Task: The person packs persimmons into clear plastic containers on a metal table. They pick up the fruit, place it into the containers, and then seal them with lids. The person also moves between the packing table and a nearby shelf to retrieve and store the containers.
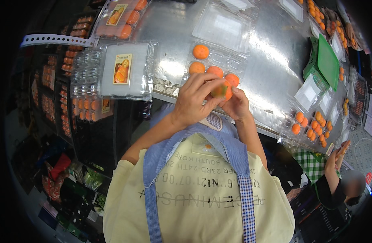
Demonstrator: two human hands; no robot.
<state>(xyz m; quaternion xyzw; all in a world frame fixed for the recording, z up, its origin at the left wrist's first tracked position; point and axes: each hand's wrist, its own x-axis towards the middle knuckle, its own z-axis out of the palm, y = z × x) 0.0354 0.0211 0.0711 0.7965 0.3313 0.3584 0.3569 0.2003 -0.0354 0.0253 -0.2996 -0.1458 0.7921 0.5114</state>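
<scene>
Before me, an open clear plastic clamshell tray holds several round orange fruits, which look like persimmons. Its clear lid lies folded back on the far side. Both hands meet at the tray's near edge. An orange fruit sits between them; my right hand grips it from the right. My left hand has its thumb and fingers closed around a blurred green and orange part. Whether that part belongs to the same fruit or to another, I cannot tell.
On the left, a closed clamshell with a label adjoins nested empty trays. Filled packs are behind it. A green crate and trays of orange fruit stand right on the metal table. Another person is at lower right.
</scene>
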